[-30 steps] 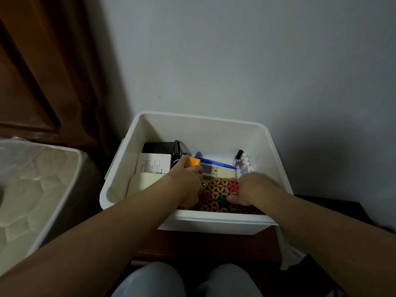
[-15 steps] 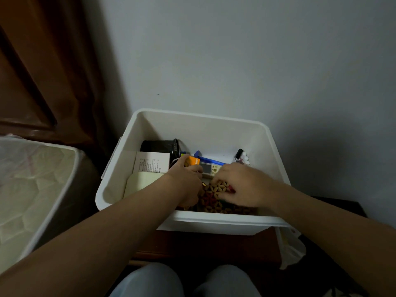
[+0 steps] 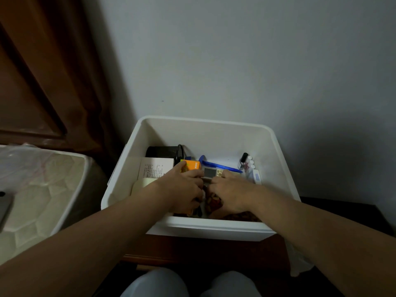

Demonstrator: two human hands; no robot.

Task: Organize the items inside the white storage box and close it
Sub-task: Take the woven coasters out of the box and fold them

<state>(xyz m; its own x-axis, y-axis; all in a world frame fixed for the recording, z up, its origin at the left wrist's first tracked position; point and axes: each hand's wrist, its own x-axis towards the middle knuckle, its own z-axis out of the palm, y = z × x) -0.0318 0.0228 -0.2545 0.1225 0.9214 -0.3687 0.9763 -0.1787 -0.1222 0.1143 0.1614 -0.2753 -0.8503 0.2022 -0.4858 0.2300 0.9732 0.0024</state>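
Orange box point(image 3: 191, 164) gripped by left hand point(image 3: 182, 189); right hand point(image 3: 231, 191) curls on patterned pouch point(image 3: 214, 200).

Dim, low-contrast frame, brightest patch a cool glow on the floor of the white storage box point(image 3: 216, 133), wall right of the box falling into soft shadow, wide-angle bending at the edges, both forearms slightly soft.

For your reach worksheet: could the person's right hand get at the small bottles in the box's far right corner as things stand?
Probably yes. The right hand is already inside the white box, and the small bottles stand just beyond it, uncovered, with open space above them and no lid on.
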